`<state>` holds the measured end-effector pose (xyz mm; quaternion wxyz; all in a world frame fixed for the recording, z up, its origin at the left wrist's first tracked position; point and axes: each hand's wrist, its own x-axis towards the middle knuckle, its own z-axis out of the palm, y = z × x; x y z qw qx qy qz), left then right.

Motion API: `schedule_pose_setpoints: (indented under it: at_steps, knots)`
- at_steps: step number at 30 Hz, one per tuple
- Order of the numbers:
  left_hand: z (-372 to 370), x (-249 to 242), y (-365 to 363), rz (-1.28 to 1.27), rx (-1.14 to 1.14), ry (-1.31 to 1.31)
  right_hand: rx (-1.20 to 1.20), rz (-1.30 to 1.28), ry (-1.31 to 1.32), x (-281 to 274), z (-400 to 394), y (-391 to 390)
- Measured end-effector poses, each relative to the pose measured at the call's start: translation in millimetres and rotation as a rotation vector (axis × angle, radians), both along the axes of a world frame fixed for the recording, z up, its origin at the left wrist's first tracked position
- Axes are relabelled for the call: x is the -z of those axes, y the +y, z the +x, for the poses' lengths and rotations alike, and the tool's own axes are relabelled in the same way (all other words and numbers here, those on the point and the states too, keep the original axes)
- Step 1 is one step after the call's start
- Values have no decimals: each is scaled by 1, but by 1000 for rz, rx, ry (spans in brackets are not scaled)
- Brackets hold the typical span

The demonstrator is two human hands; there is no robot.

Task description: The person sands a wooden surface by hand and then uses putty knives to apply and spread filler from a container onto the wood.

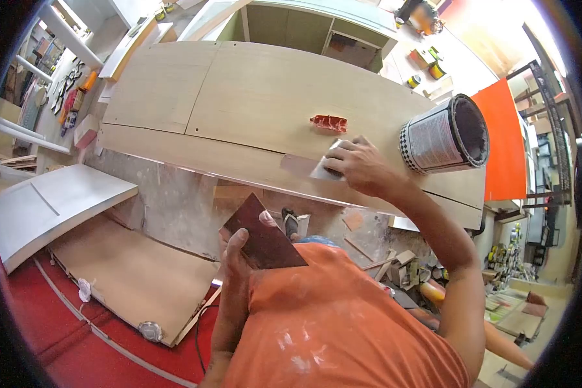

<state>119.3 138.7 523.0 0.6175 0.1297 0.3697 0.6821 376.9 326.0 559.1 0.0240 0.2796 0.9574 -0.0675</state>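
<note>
My right hand (355,167) is closed on a pale scraper (326,171), whose edge rests on the wooden panel (258,97) near its front seam. Beside the blade lies a smooth pinkish-grey patch (295,165) on the wood. In front of my body, my left hand (237,249) grips a dark brown rectangular board (262,236), with a pale smear near its upper edge. A red putty-smeared piece (330,123) lies on the panel just beyond my right hand. To the right stands a large open metal can (443,137) with a dark inside.
A white panel (58,207) and a brown board (129,275) lie at the left. Wood scraps (404,268) are piled on the floor at the right. An orange panel (500,142) stands beyond the can. Another person (423,16) is at the top right.
</note>
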Motion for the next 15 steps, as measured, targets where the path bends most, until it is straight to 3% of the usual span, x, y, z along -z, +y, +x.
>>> schedule_pose_setpoints:
  at_steps: [13, 15]
  knots:
    - [2, 5, 22, 19, 127, 5, 343, -104, -198, -30, 49, -45]
    - [10, 4, 21, -70, 30, -8, 377, -105, -230, -37, 49, -50]
